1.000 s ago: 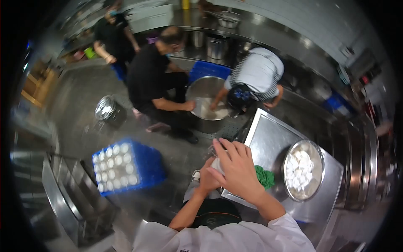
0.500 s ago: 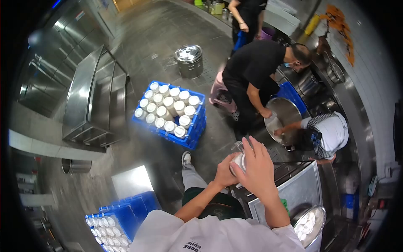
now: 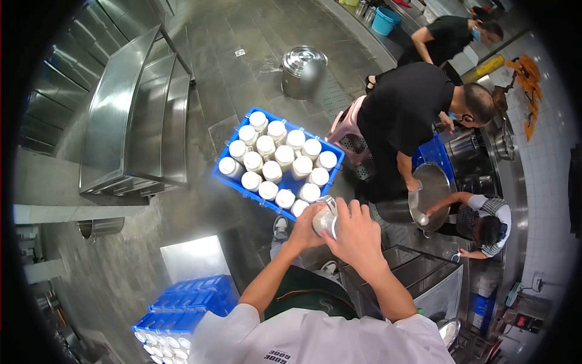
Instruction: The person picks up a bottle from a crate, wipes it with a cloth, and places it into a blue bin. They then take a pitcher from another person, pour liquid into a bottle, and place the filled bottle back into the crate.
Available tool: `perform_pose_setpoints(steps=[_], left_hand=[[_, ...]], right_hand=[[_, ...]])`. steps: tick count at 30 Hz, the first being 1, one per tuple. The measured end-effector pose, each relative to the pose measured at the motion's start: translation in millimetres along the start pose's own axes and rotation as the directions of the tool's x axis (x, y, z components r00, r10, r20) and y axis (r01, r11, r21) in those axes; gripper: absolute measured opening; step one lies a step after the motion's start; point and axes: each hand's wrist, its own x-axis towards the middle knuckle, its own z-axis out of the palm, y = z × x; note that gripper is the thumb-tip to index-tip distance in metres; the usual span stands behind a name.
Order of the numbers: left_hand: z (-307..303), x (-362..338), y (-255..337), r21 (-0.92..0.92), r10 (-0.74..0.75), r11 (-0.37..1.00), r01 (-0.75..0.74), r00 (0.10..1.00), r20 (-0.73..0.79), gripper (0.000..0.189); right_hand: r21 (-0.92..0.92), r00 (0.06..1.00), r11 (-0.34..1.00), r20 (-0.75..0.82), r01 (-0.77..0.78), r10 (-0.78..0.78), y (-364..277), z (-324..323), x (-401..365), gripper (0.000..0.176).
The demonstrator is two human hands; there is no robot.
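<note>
Both my hands are at a clear, handled jar (image 3: pixel 325 217) with white contents, held in front of my body. My left hand (image 3: pixel 307 229) is wrapped round its side. Across its other end lies my right hand (image 3: pixel 359 241), thumb and fingers pressed around it; the palm hides part of the jar. Just beyond, a blue crate (image 3: pixel 233 182) holds several white-lidded jars (image 3: pixel 265 144) standing upright. The crate's near corner is close to the jar I hold.
Stacked blue crates (image 3: pixel 194 301) with more jars stand at lower left. Two people (image 3: pixel 412 109) (image 3: pixel 492 225) work at a large steel pot (image 3: pixel 438 177) on the right; another person (image 3: pixel 445 39) is behind. A lidded pot (image 3: pixel 297 82), pink stool (image 3: pixel 348 130) and steel shelf table (image 3: pixel 121 103) stand around.
My view has turned, and the jar in my hands is now beside the near corner of the blue crate. A person behind has bent toward the counter.
</note>
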Motion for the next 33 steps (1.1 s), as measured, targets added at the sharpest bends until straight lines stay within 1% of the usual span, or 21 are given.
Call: perform_pose_setpoints(steps=[1,2,4,5,6,8,9,10,12,14,16,20,21,23,24,26,27,28,30,32,33], left_hand=[[-14.3,8.5,-15.3,-0.035,-0.035,0.999,0.037,0.999,0.034,0.095],[-26.7,15.9,-29.8,-0.042,-0.047,0.998,0.048,0.998,0.035,0.095],[-46.9,32.7,-60.3,0.098,-0.035,0.995,0.031,0.998,0.043,0.097],[-54.6,45.3,-76.9,-0.010,0.090,0.996,-0.090,0.996,0.013,0.100],[-65.4,52.6,-76.9,-0.016,0.078,0.997,-0.078,0.997,0.012,0.100],[-87.4,58.9,-74.6,0.208,-0.182,0.961,0.181,0.983,-0.014,0.104],[-96.3,51.6,-83.0,0.180,-0.289,0.939,0.292,0.956,-0.046,0.096],[-106.4,38.5,-94.5,0.179,-0.296,0.937,0.299,0.954,-0.046,0.096],[-127.4,-4.0,-123.2,0.212,-0.302,0.911,0.354,0.922,-0.242,0.083],[-151.6,-52.0,-132.2,0.134,-0.499,0.827,0.546,0.823,-0.270,0.072],[-173.6,-104.2,-136.5,0.083,-0.629,0.742,0.665,0.734,-0.258,0.065],[-191.5,-214.1,-152.3,-0.050,-0.775,0.596,0.802,0.557,-0.298,0.058],[-192.2,-227.6,-148.9,-0.050,-0.777,0.593,0.804,0.554,-0.299,0.058],[-193.6,-254.3,-140.8,-0.136,-0.847,0.488,0.862,0.430,-0.313,0.056],[-192.2,-265.8,-136.3,-0.136,-0.850,0.483,0.865,0.426,-0.311,0.056],[-185.3,-281.1,-134.7,-0.246,-0.891,0.418,0.875,0.342,-0.298,0.054],[-180.1,-289.1,-135.8,-0.302,-0.903,0.398,0.866,0.314,-0.292,0.052],[-174.8,-297.4,-137.0,-0.300,-0.903,0.398,0.867,0.313,-0.293,0.052],[-164.5,-307.1,-136.6,-0.353,-0.921,0.368,0.860,0.286,-0.264,0.049],[-156.5,-311.5,-133.8,-0.343,-0.921,0.367,0.865,0.287,-0.262,0.047],[-152.6,-314.9,-135.7,-0.342,-0.928,0.354,0.871,0.282,-0.244,0.045]], right_hand=[[0.004,0.998,0.999,-0.049,0.039,-0.039,-1.4,12.4,19.4,0.061],[0.002,0.999,0.999,-0.036,0.035,-0.035,-3.9,25.0,35.9,0.061],[0.048,0.989,0.998,-0.141,0.049,-0.042,-10.2,51.9,66.2,0.051],[0.053,0.989,0.998,-0.142,0.035,-0.027,-13.2,65.3,80.5,0.050],[0.053,0.991,0.998,-0.129,0.032,-0.024,-14.6,78.4,94.8,0.050],[0.060,0.979,0.997,-0.202,0.043,-0.030,-15.2,104.8,120.3,0.047],[0.079,0.981,0.997,-0.196,0.025,-0.009,-15.0,116.6,131.8,0.047],[0.080,0.982,0.997,-0.189,0.024,-0.008,-15.1,127.4,141.5,0.047],[0.092,0.981,0.996,-0.196,0.010,0.009,-14.8,148.8,157.0,0.047],[0.080,0.987,0.997,-0.160,-0.008,0.021,-13.7,164.7,168.5,0.047],[0.067,0.991,0.998,-0.129,-0.020,0.028,-11.0,181.0,181.0,0.048],[0.064,0.991,0.996,-0.122,-0.055,0.063,0.0,215.4,199.6,0.048],[0.051,0.992,0.997,-0.104,-0.062,0.067,0.8,223.9,203.8,0.048],[0.041,0.994,0.997,-0.078,-0.070,0.073,0.7,243.2,207.0,0.048],[0.019,0.995,0.997,-0.060,-0.081,0.082,1.0,252.7,207.8,0.049],[-0.002,0.995,0.996,-0.048,-0.087,0.087,2.5,272.5,214.3,0.050],[-0.004,0.990,0.990,-0.024,-0.138,0.138,2.5,282.2,217.0,0.052],[-0.007,0.982,0.982,0.000,-0.190,0.190,3.1,291.6,218.1,0.054],[-0.003,0.978,0.979,0.014,-0.206,0.206,6.9,303.7,222.2,0.055],[0.004,0.974,0.974,0.032,-0.226,0.226,11.3,319.1,223.8,0.056],[0.004,0.970,0.973,0.075,-0.232,0.231,15.0,328.0,223.8,0.057]])
